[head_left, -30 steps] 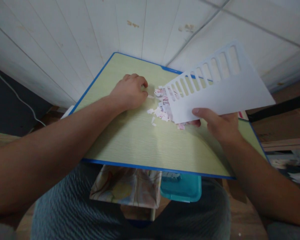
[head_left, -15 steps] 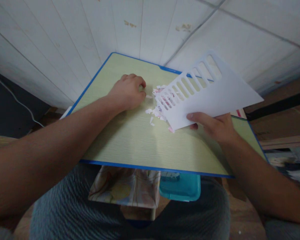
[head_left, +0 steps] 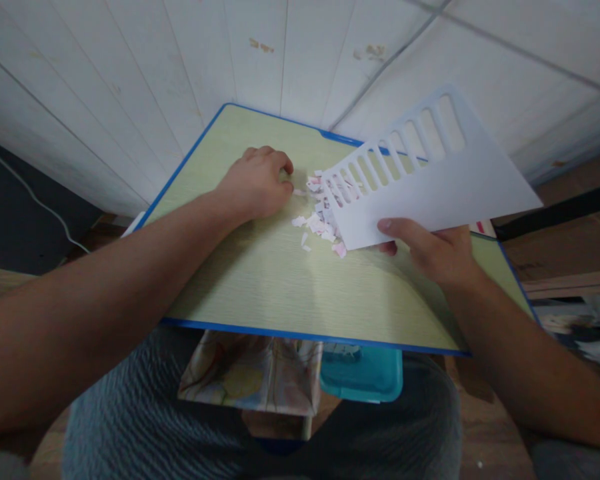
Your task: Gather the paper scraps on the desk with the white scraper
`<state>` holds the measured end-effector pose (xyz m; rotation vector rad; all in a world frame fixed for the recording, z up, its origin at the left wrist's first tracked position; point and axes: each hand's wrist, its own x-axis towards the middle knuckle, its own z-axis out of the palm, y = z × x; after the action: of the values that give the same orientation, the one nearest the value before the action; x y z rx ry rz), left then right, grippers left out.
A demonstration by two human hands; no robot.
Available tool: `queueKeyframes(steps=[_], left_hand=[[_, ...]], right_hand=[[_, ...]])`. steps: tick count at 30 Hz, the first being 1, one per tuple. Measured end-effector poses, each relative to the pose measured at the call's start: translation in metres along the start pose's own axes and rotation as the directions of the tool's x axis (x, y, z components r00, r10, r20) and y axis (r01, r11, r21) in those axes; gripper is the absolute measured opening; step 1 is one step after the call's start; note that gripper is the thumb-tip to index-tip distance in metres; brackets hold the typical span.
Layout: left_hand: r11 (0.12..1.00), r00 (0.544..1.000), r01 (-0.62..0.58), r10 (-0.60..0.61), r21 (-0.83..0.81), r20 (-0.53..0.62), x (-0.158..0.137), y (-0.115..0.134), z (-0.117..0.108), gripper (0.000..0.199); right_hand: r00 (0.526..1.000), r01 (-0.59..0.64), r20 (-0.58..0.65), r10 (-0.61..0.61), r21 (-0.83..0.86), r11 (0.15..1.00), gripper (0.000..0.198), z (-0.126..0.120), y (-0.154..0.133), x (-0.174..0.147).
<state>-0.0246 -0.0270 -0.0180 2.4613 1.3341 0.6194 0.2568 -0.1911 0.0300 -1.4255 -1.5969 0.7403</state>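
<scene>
My right hand (head_left: 425,247) grips a stiff white sheet (head_left: 420,193) by its lower edge, thumb on top and fingers underneath. A row of rounded slots, growing longer toward the far end, is cut along the sheet's upper side. Its near left end tilts down over a small heap of torn paper scraps (head_left: 321,223), white and pinkish, hiding part of it. Just left of the heap, my left hand (head_left: 257,181) rests on the table with curved fingers and a gap between thumb and forefinger. Nothing shows in it.
The pale green table (head_left: 260,280) has a blue rim and stands against a white panelled wall (head_left: 190,53) with a cable. Below its front edge are a patterned fabric bin (head_left: 250,380) and a teal plastic container (head_left: 365,373). Boxes (head_left: 570,233) stand at the right.
My right hand has drawn the slotted sheet slightly right and up, uncovering more of the scraps. My left hand has stayed almost still.
</scene>
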Motion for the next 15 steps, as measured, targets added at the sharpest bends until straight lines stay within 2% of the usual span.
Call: queueKeyframes(steps=[4, 9, 15], left_hand=[[1.000, 0.999, -0.019, 0.018, -0.005, -0.026, 0.001, -0.003, 0.002, 0.046], [1.000, 1.000, 0.007, -0.007, 0.006, -0.024, 0.002, -0.002, 0.003, 0.046], [1.000, 1.000, 0.002, -0.002, 0.013, -0.015, 0.001, 0.002, 0.001, 0.044]], right_hand=[[0.998, -0.003, 0.059, 0.007, -0.062, 0.998, 0.046, 0.000, -0.001, 0.000], [0.995, -0.008, 0.104, 0.013, -0.047, 0.999, 0.047, 0.008, 0.001, -0.001], [0.998, -0.015, 0.059, 0.017, -0.036, 0.999, 0.048, 0.011, 0.006, -0.002]])
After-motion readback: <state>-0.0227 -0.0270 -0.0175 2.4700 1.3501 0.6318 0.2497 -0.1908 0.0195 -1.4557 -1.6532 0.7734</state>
